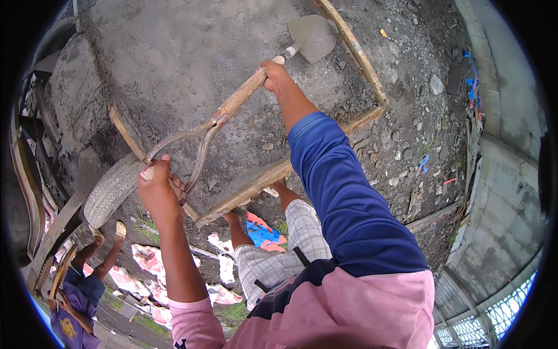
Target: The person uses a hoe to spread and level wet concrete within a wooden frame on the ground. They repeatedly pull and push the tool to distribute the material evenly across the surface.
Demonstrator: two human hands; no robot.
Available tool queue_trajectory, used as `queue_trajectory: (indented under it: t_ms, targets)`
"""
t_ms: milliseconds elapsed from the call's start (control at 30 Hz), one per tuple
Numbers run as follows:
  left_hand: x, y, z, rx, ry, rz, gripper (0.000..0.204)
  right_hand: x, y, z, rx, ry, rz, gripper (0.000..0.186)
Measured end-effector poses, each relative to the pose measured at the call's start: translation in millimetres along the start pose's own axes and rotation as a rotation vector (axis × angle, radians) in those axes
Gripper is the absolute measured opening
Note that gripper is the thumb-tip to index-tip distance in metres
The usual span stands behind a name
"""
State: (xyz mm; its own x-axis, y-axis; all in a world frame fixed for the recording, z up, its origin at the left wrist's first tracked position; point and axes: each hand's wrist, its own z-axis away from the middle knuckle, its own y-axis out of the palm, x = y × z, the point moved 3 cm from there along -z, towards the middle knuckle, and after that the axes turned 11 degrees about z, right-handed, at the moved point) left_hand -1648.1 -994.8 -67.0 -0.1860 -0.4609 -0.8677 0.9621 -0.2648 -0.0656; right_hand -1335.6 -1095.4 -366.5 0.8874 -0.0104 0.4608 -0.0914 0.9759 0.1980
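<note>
A shovel with a wooden shaft (238, 96) runs slantwise across the upper middle of the head view. My left hand (158, 185) is closed round the grip at the end of its forked handle. Farther up, my right hand (273, 75) wraps the shaft close to the metal socket. The shovel's blade (313, 38), coated in grey, lies at the far end over wet grey mortar or concrete (192, 41). Wooden boards (256, 189) frame this grey area on its near and right sides.
A wheelbarrow tire (110, 192) stands at the left, beside a grey heap (78, 93). Another person (75, 308) is at the lower left, holding something curved. Torn sacks (151, 262) litter the ground near my feet. Gravel (407, 134) and a concrete wall (500, 203) lie to the right.
</note>
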Motion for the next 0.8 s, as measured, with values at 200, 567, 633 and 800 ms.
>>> queue_trajectory:
  t_ms: [200, 567, 633, 800]
  targets:
    - [-8.5, -60.9, 48.2, 0.072, 0.173, -0.125, 0.018, -3.5, -30.1, 113.1, -0.014, -0.023, -0.343, 0.012]
    - [46.8, -119.2, 102.8, 0.143, 0.483, -0.212, 0.021, -34.5, -13.1, 136.8, 0.175, 0.058, -0.408, 0.014]
    - [50.3, -90.0, 106.0, 0.238, 0.601, -0.229, 0.022, -22.6, 6.2, 104.6, 0.256, 0.033, -0.336, 0.014]
    - [116.6, 4.0, 138.7, 0.450, 0.285, -0.422, 0.018, 4.8, -51.6, 69.0, 0.140, -0.005, 0.012, 0.016]
